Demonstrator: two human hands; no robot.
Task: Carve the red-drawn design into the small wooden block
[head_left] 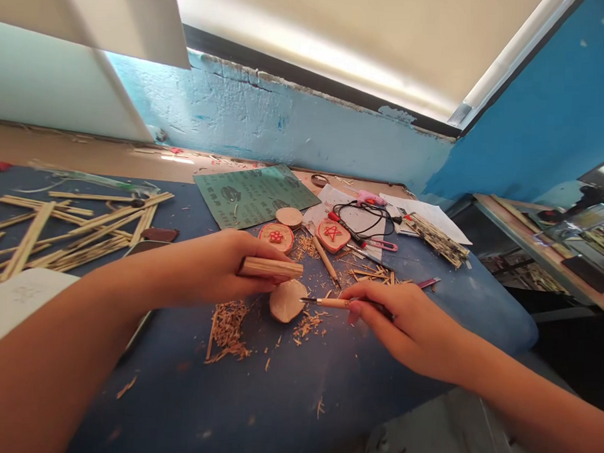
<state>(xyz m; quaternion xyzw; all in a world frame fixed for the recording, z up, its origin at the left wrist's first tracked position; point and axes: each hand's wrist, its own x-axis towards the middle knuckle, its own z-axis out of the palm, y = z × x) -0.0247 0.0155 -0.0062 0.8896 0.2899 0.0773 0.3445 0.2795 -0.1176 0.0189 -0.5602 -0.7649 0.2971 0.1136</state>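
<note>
Near the centre, my left hand point(230, 267) is closed around a reddish wooden block point(271, 268), held over the blue table. Just below the block lies a pale round wooden piece point(287, 301). My right hand point(383, 313) grips a thin carving tool point(331, 302) with a light wooden handle. The dark metal tip of this tool points left, at the right edge of the pale piece; whether it touches is unclear. Wood shavings point(229, 330) lie around the pale piece.
Behind the hands are a green sandpaper sheet point(253, 194), two red-marked wooden discs point(276, 238), a plain disc point(289, 217), another carving tool point(326, 261) and a black cable point(367, 219). Wooden sticks point(96, 234) spread at left; a stick bundle point(434, 240) lies at right.
</note>
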